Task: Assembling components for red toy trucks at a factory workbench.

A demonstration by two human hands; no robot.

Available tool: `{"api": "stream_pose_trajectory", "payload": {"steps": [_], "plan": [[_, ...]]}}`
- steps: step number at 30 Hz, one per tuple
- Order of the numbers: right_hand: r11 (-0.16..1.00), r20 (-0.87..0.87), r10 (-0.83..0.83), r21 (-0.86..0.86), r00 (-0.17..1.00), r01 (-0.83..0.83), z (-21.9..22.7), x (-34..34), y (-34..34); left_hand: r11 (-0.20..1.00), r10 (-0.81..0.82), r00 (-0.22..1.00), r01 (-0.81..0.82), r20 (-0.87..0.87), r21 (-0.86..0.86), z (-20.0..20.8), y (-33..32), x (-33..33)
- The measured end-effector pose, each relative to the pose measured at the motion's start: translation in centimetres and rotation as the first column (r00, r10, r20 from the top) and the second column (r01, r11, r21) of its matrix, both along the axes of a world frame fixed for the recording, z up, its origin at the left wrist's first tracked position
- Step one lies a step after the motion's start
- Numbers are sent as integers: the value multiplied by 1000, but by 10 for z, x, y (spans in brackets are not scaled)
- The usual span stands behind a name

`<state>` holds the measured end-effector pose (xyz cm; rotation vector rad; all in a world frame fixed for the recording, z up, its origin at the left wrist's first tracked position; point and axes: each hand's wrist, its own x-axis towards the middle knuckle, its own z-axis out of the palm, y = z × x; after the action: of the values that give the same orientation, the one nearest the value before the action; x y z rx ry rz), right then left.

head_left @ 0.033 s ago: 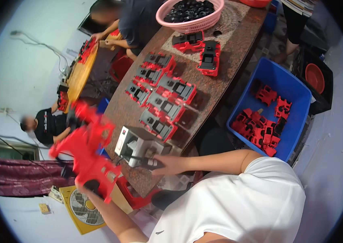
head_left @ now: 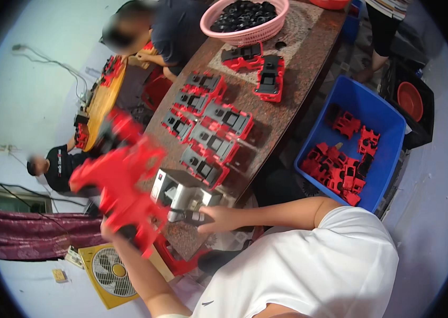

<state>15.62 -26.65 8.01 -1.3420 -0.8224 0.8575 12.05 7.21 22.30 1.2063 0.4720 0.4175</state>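
Note:
My left hand [head_left: 109, 231] grips a red plastic toy truck body [head_left: 121, 183], raised above the table's near left end. It is blurred by motion, and some of my fingers are hidden behind it. Beside a silver-grey metal box [head_left: 167, 185] at the table's edge, my right hand [head_left: 217, 219] is closed around a dark cylindrical tool [head_left: 194, 216] with a black cord. Its tip is hard to make out against the box. Beyond the box, several red toy truck bodies with dark grey undersides [head_left: 213, 139] lie in rows on the speckled table [head_left: 282, 124].
Two more truck bodies [head_left: 270, 78] lie farther off near a pink basket [head_left: 245, 36] of black parts. On the right, a blue bin [head_left: 388, 153] holds several red bodies. A yellow fan [head_left: 113, 271] stands at lower left. Other people work at a yellow table [head_left: 99, 114].
The red truck body in my left hand has shifted slightly right, toward the metal box. My right hand stays at nearly the same place with the tool.

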Motion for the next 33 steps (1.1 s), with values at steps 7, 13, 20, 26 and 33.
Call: {"api": "stream_pose_trajectory", "payload": {"steps": [7,13,20,26,33], "plan": [[999,91,2,-41,996,2,0,4,-38,55,-945,187,901,-270,430,-21,-430,211],[946,125,-295,175,947,272,-52,1,-45,176,-957,229,946,-177,272,-142,-530,310],[959,104,-266,127,958,253,-44,18,-74,461,-795,571,789,-206,406,-158,-554,405],[963,105,-254,124,962,241,-34,27,-77,282,-769,611,590,-190,756,-167,-534,407],[968,63,-217,139,974,207,-33,25,-77,-197,-518,603,606,-607,770,-134,-537,382]]}}
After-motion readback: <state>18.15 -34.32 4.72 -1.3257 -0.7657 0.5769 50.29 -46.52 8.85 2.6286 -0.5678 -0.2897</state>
